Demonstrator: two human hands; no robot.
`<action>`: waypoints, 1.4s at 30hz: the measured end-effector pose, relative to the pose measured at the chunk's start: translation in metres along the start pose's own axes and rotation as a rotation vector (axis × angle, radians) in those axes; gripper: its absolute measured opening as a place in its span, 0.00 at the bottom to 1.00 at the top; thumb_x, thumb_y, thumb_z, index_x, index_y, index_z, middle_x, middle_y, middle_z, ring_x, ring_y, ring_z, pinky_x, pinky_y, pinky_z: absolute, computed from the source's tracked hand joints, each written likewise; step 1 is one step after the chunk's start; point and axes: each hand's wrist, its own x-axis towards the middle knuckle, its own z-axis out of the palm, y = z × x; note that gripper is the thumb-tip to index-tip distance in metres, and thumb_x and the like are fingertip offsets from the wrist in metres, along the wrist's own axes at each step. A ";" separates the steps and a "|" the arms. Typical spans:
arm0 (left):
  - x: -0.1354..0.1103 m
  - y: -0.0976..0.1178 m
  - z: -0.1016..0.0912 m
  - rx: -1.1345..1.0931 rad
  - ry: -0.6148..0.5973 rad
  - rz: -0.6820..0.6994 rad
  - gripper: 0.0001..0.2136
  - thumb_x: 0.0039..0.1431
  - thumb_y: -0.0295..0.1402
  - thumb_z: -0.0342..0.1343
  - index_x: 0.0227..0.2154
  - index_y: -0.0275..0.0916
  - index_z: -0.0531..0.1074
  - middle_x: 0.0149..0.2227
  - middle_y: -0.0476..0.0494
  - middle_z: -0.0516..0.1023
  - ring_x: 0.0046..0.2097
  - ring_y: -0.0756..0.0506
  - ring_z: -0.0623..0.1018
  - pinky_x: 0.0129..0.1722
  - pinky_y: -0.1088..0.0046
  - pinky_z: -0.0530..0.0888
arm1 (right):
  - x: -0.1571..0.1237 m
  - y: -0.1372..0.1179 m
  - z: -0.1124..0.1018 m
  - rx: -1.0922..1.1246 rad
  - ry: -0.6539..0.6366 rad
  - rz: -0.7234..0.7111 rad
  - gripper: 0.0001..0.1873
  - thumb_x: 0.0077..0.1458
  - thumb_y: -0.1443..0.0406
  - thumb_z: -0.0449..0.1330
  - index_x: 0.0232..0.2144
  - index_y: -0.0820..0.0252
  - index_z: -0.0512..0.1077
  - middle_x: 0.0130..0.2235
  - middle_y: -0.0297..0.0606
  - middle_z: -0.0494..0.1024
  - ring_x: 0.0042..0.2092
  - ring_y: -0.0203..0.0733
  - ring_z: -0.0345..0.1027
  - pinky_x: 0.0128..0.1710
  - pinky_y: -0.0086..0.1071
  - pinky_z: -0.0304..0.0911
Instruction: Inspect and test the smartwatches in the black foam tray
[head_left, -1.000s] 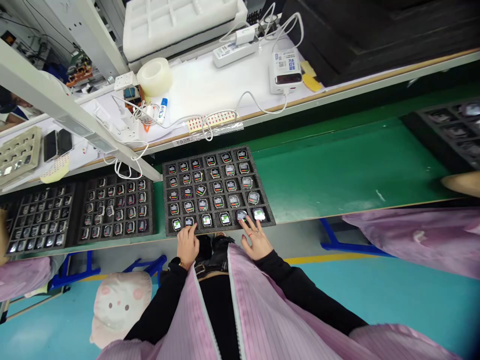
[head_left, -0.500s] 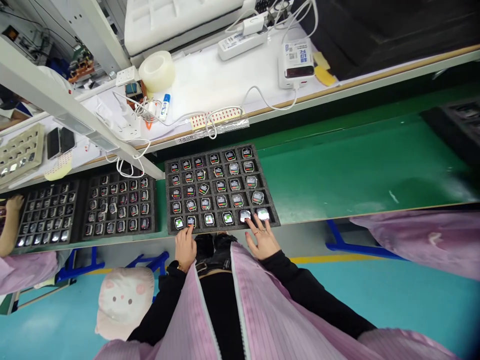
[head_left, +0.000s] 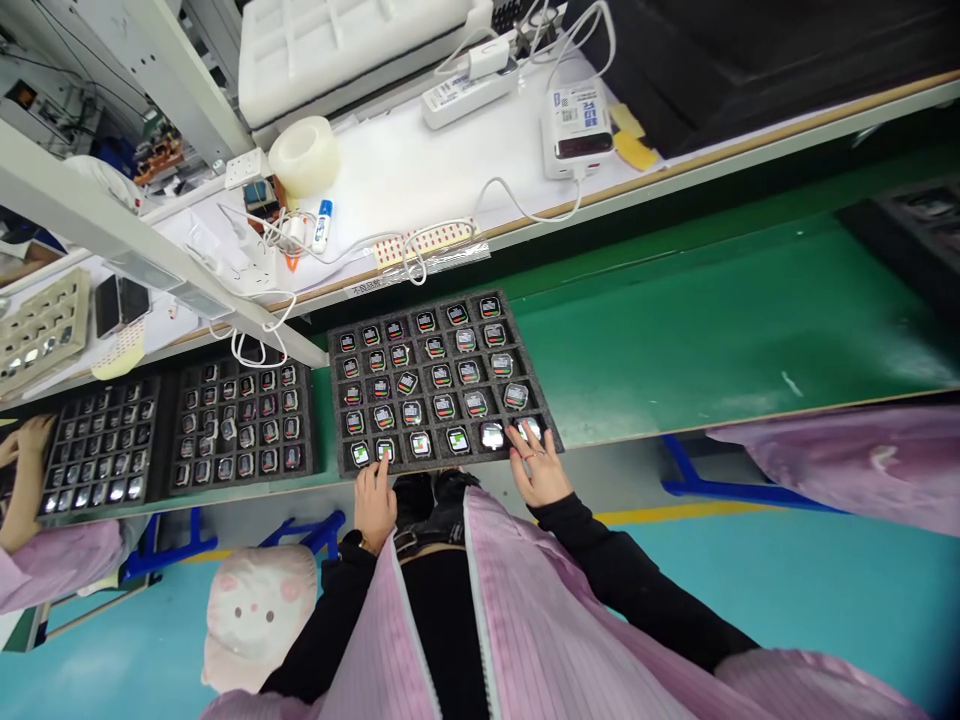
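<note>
A dark grey foam tray lies at the green bench's front edge, its cells filled with rows of square smartwatch faces with lit screens. My left hand is at the front left of the tray, index finger stretched onto a smartwatch in the front row. At the front right corner, my right hand has its fingers spread over a bright-screened smartwatch, partly covering it. Beside it another smartwatch shows a white screen. Neither hand grips anything.
To the left lie two more watch trays, with a co-worker's hand at the far one. A white shelf behind carries a tape roll, a glue stick and a white power bank. A dark tray sits far right.
My right hand has shifted slightly right, uncovering one white-screened watch. The watch under my left index finger now shows a brighter screen. The whole view has moved a little.
</note>
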 end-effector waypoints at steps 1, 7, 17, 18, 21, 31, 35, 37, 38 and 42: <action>0.000 -0.001 0.000 -0.010 0.007 0.004 0.30 0.58 0.21 0.44 0.64 0.38 0.52 0.51 0.36 0.67 0.53 0.38 0.66 0.55 0.56 0.66 | 0.002 0.002 0.002 0.000 0.007 0.013 0.25 0.65 0.68 0.42 0.62 0.71 0.57 0.53 0.51 0.72 0.62 0.55 0.55 0.61 0.62 0.46; 0.009 -0.009 -0.006 -0.058 0.149 -0.090 0.26 0.62 0.24 0.43 0.63 0.35 0.53 0.52 0.32 0.65 0.55 0.37 0.65 0.55 0.54 0.66 | 0.018 0.016 0.009 -0.044 -0.012 0.134 0.27 0.63 0.68 0.40 0.61 0.75 0.58 0.53 0.53 0.71 0.63 0.56 0.53 0.61 0.62 0.47; 0.038 -0.039 -0.022 -0.120 0.196 -0.196 0.26 0.65 0.34 0.42 0.65 0.32 0.49 0.61 0.29 0.59 0.63 0.35 0.59 0.62 0.52 0.59 | 0.047 0.021 0.010 -0.093 -0.021 0.261 0.28 0.62 0.67 0.39 0.61 0.78 0.56 0.57 0.56 0.66 0.64 0.54 0.49 0.62 0.58 0.47; 0.041 -0.041 -0.020 -0.128 0.182 -0.194 0.26 0.65 0.35 0.41 0.65 0.32 0.49 0.62 0.29 0.59 0.64 0.35 0.58 0.62 0.52 0.59 | 0.048 0.021 0.011 -0.103 -0.023 0.258 0.28 0.62 0.67 0.40 0.61 0.78 0.55 0.57 0.57 0.66 0.65 0.54 0.48 0.62 0.58 0.47; 0.048 -0.045 -0.015 -0.152 0.149 -0.192 0.27 0.66 0.36 0.40 0.65 0.31 0.48 0.64 0.30 0.57 0.66 0.37 0.55 0.64 0.53 0.57 | 0.048 0.020 0.012 -0.153 -0.067 0.249 0.29 0.61 0.67 0.41 0.61 0.81 0.55 0.56 0.59 0.66 0.65 0.55 0.47 0.62 0.58 0.47; 0.053 -0.046 -0.013 -0.209 0.086 -0.169 0.26 0.68 0.37 0.39 0.66 0.38 0.46 0.67 0.36 0.51 0.68 0.39 0.48 0.66 0.52 0.53 | 0.057 0.001 0.009 -0.127 -0.218 0.083 0.29 0.60 0.65 0.43 0.59 0.79 0.59 0.55 0.57 0.69 0.64 0.56 0.48 0.64 0.56 0.43; 0.052 -0.046 -0.013 -0.213 0.078 -0.156 0.25 0.68 0.37 0.38 0.66 0.38 0.46 0.67 0.36 0.51 0.68 0.39 0.48 0.66 0.50 0.53 | 0.057 -0.011 0.015 -0.049 -0.218 0.016 0.30 0.61 0.65 0.43 0.62 0.77 0.54 0.55 0.55 0.69 0.65 0.55 0.46 0.63 0.57 0.44; 0.052 -0.047 -0.014 -0.216 0.075 -0.149 0.25 0.68 0.36 0.38 0.66 0.39 0.46 0.67 0.37 0.51 0.68 0.39 0.48 0.65 0.50 0.53 | 0.056 -0.013 0.019 -0.046 -0.228 0.023 0.31 0.60 0.65 0.45 0.63 0.77 0.53 0.55 0.55 0.69 0.66 0.56 0.45 0.62 0.59 0.45; 0.052 -0.047 -0.014 -0.217 0.074 -0.148 0.25 0.68 0.36 0.38 0.66 0.39 0.46 0.67 0.37 0.51 0.68 0.39 0.48 0.65 0.50 0.53 | 0.055 -0.014 0.021 -0.051 -0.237 0.026 0.32 0.58 0.66 0.45 0.63 0.78 0.52 0.55 0.56 0.68 0.66 0.57 0.44 0.62 0.59 0.45; 0.050 -0.047 -0.015 -0.215 0.078 -0.149 0.25 0.68 0.35 0.38 0.66 0.38 0.46 0.66 0.36 0.52 0.68 0.39 0.49 0.65 0.50 0.54 | 0.056 -0.021 0.025 -0.071 -0.284 0.007 0.34 0.56 0.67 0.47 0.62 0.82 0.53 0.58 0.58 0.65 0.66 0.58 0.41 0.62 0.59 0.45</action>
